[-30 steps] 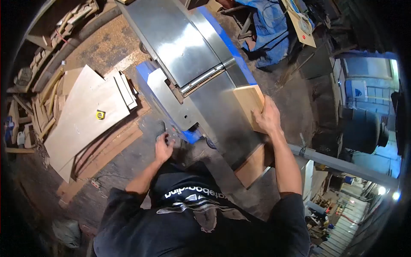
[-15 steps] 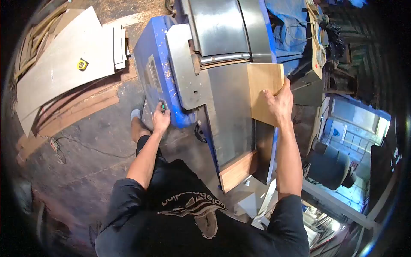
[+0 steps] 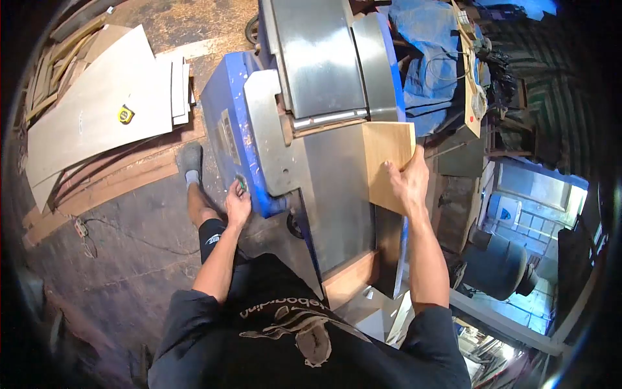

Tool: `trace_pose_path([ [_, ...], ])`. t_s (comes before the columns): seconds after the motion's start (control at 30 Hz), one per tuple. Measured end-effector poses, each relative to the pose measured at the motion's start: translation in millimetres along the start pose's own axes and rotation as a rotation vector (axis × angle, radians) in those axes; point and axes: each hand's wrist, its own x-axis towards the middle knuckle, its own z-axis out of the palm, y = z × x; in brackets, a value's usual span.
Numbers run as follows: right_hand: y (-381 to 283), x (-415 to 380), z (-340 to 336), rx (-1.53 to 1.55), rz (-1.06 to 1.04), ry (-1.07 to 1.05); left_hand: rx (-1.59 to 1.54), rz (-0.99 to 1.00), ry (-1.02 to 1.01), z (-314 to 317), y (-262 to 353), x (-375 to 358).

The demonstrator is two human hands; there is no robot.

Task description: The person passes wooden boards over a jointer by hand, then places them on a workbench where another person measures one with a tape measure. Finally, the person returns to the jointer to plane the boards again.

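Observation:
My right hand [image 3: 408, 185] grips the near edge of a light wooden board [image 3: 383, 155] that lies flat on the steel table [image 3: 337, 188] of a blue jointer machine [image 3: 227, 117]. The board's far end sits close to the cutter gap [image 3: 330, 120]. My left hand [image 3: 238, 204] is down at the machine's blue side, its fingers closed on a small green control knob [image 3: 241, 185]. My left leg and grey sock [image 3: 189, 162] show beside the machine.
Large pale plywood sheets [image 3: 97, 104] with a yellow tape measure [image 3: 125, 115] lie on the floor at left, with long planks under them. A power strip [image 3: 81, 227] and cable lie on the floor. Blue tarp [image 3: 427, 58] and clutter sit behind the machine.
My right hand has slid the board slightly left and nearer on the table. My left hand has stayed at the knob. The view has shifted a little, and my left foot now shows.

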Motion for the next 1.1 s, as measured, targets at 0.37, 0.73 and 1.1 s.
trace_pose_path([
  [0.37, -3, 7, 2, -0.065, 0.291, -0.113, 0.129, -0.321, -0.310, -36, 21, 57],
  [0.73, 4, 6, 9, -0.067, 0.148, 0.011, -0.327, -0.749, -0.463, -38, 44, 70],
  [1.1, 1, 4, 8, -0.083, 0.124, 0.011, -0.039, -0.355, -0.396, -40, 6, 56],
])
